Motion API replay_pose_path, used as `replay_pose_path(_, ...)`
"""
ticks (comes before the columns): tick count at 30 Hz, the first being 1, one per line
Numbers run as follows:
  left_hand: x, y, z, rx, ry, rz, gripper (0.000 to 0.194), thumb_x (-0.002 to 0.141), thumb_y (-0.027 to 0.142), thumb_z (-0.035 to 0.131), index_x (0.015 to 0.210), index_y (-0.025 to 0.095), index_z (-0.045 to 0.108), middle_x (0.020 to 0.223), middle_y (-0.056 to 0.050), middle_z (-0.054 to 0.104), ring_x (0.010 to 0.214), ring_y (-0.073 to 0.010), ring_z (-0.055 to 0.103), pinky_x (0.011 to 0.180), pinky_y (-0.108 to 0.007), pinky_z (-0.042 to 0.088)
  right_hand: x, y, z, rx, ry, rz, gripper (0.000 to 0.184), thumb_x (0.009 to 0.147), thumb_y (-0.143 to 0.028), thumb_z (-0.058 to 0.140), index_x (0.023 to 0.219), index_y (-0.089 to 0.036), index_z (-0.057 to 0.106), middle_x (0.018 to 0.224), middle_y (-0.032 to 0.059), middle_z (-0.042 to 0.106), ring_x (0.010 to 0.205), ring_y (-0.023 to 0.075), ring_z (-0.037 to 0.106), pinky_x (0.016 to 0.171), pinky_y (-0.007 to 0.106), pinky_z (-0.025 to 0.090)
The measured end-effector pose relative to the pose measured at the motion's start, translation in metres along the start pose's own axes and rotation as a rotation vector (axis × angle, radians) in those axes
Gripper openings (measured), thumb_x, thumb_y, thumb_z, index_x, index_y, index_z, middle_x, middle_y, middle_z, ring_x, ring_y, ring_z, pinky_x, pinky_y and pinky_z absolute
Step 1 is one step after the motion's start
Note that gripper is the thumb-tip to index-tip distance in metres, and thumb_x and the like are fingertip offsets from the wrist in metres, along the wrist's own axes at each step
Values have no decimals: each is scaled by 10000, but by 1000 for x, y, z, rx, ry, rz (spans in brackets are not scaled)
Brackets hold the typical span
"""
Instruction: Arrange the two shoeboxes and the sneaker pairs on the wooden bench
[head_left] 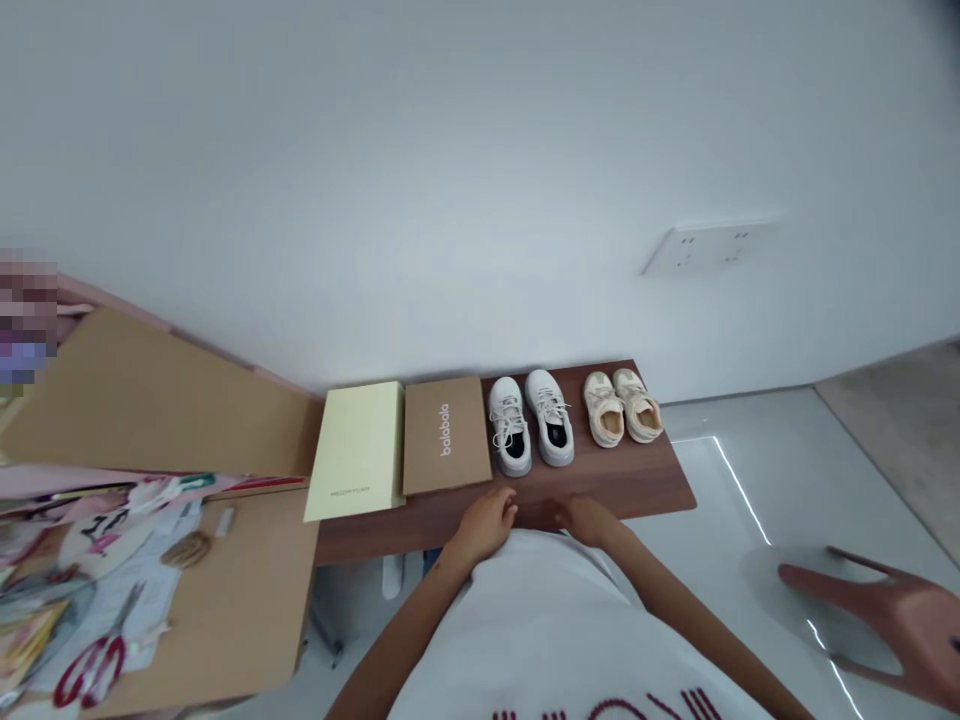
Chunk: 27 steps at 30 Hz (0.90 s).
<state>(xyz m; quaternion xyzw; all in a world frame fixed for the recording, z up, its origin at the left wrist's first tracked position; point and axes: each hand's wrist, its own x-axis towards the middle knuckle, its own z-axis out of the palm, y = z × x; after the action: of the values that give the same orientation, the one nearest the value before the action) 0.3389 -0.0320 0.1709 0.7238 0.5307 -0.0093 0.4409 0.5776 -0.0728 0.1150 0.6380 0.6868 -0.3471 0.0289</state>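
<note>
My left hand (pixel 487 522) rests at the front edge of the brown wooden tabletop (pixel 435 522), its fingers curled in with nothing seen in them. Close to my body, my right hand (pixel 585 518) lies at the same edge, fingers bent inward and partly in shadow. Just beyond my hands stands a pair of white lace-up sneakers, the left shoe (pixel 510 425) and the right shoe (pixel 550 418), toes toward the wall. Farther right is a smaller beige pair, shoe (pixel 603 410) beside shoe (pixel 637 406). A brown shoebox (pixel 457 455) marked "balabala" and a pale yellow box (pixel 356 450) sit to the left.
At left, a cardboard-coloured desk (pixel 247 620) holds red-handled scissors (pixel 97 655), papers and a coil of twine (pixel 186 549). A brown panel (pixel 150 390) rises behind it. A white wall with a socket plate (pixel 712 247) backs the table; a pinkish-brown chair (pixel 900 620) stands right.
</note>
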Motion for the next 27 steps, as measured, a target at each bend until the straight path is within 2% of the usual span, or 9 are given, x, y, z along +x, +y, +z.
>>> replay_pose_path(4,10,-5,11,-61,25,-77,452,917,250,485,1363,174,488,1249,-119,654,1164,-205,611,1005,-296,425,21,-3,-16,58,139,184,341,922,-322,494,1213,-191,616,1189,140,665,1027,258,656,871,331,458)
replay_pose_path(7,40,6,23,-82,103,-126,655,900,244,526,1497,121,288,1406,-201,515,1255,-242,550,1039,-313,394,43,-8,-24,94,358,306,431,907,-349,533,1300,-171,532,1333,184,545,1097,281,611,891,344,453)
replay_pose_path(9,64,15,30,-61,110,-216,701,891,245,548,1512,123,246,1442,-245,447,1226,-278,572,1007,-343,416,57,-10,-24,114,418,304,465,880,-344,577,1312,-185,510,1375,195,490,1113,289,597,887,354,457)
replay_pose_path(12,92,24,35,-1,115,-342,520,910,260,520,1409,160,416,1360,-235,506,1082,-289,652,910,-363,465,72,-7,-20,177,418,291,371,862,-326,591,1209,-198,564,1284,181,541,1001,270,637,827,351,474)
replay_pose_path(16,105,19,37,-27,224,-318,281,924,312,507,1149,171,599,1212,-184,610,1063,-284,655,905,-368,470,74,14,-16,454,576,240,316,795,-406,637,1029,-196,608,971,94,652,876,248,639,783,340,486)
replay_pose_path(18,106,14,38,-194,275,-271,250,911,331,540,1089,174,617,1129,-154,658,1060,-268,656,904,-352,478,70,31,-16,738,668,241,388,737,-462,675,1017,-209,582,850,40,649,811,229,623,764,345,497)
replay_pose_path(20,106,9,41,-486,263,-234,247,896,341,567,1074,177,617,1040,-117,692,981,-239,686,847,-325,510,65,47,-14,1055,704,271,466,681,-492,710,1027,-231,538,834,8,638,771,202,614,745,344,511)
replay_pose_path(24,104,3,53,-1069,201,-315,279,874,304,583,1115,164,600,970,-86,705,773,-176,721,688,-263,548,59,64,-3,1452,634,362,439,681,-531,671,979,-273,478,777,-47,591,648,146,600,693,339,535)
replay_pose_path(27,102,0,63,-1144,184,-433,278,869,275,554,1111,148,603,939,-94,705,744,-170,721,652,-251,555,59,60,13,1634,591,493,356,723,-540,599,927,-280,468,676,-69,542,609,145,605,673,337,542)
